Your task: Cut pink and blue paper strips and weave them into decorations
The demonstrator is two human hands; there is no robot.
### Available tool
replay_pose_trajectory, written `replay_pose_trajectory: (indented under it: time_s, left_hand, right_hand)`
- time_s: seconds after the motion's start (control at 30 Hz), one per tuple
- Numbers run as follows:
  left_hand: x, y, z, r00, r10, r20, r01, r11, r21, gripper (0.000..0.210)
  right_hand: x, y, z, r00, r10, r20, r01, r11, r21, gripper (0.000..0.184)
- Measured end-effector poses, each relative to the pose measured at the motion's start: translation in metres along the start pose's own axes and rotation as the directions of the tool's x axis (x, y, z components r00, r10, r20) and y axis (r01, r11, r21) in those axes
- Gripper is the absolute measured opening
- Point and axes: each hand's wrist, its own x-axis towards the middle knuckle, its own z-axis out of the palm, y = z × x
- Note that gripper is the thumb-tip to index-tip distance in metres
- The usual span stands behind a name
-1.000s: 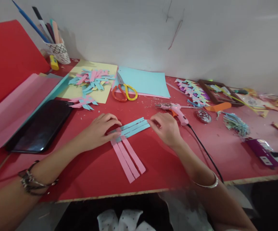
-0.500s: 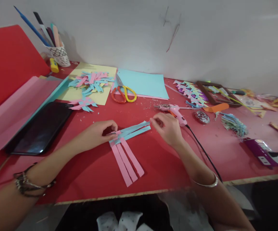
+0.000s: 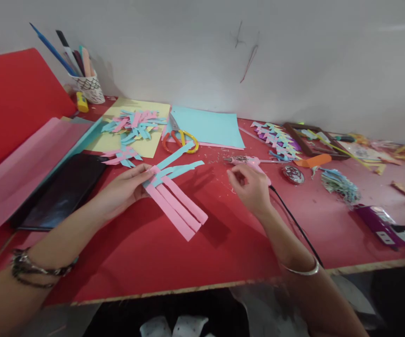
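Note:
Pink and blue paper strips, woven together at one end, are pinched at that woven end in my left hand. The bundle is lifted a little off the red table, its pink tails pointing down to the right and its blue tails fanned out to the upper right. My right hand hovers apart from the strips with fingers curled together; nothing shows in them. Just behind it lies a pink glue gun, partly covered by the hand. Scissors with red and yellow handles rest behind the strips.
A black phone lies at left beside pink sheets. Behind are a heap of folded strips, blue paper and a pen cup. At right, the glue gun's cord, a round tin and a purple punch.
My left hand has raised the woven strips and moved them left and up, tilting them. My right hand has come away from the blue strip ends, which now spread apart.

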Motion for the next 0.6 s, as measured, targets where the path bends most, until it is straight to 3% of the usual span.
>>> replay_pose_trajectory:
  time_s: [0.13,0.27,0.4,0.6]
  left_hand:
    - [0.0006,0.0037,0.0019,0.994,-0.096,-0.050,0.088,0.986,-0.139,0.003]
    - [-0.0011,0.0080,0.0068,0.982,-0.160,-0.097,0.139,0.971,-0.193,0.006]
    - [-0.0039,0.0094,0.0095,0.969,-0.239,-0.055,0.216,0.938,-0.271,0.007]
    - [-0.0045,0.0070,0.0076,0.964,-0.266,0.032,0.261,0.909,-0.326,0.010]
  right_hand:
    - [0.0019,0.0036,-0.0019,0.998,0.051,-0.035,-0.050,0.998,0.027,0.020]
    - [0.0013,0.0006,-0.0008,1.000,0.016,-0.011,-0.015,1.000,0.017,0.021]
    - [-0.0011,-0.0019,0.0014,1.000,0.021,0.006,-0.022,1.000,0.023,0.021]
    - [-0.0028,-0.0024,0.0028,0.999,0.021,0.028,-0.022,0.999,0.025,0.022]
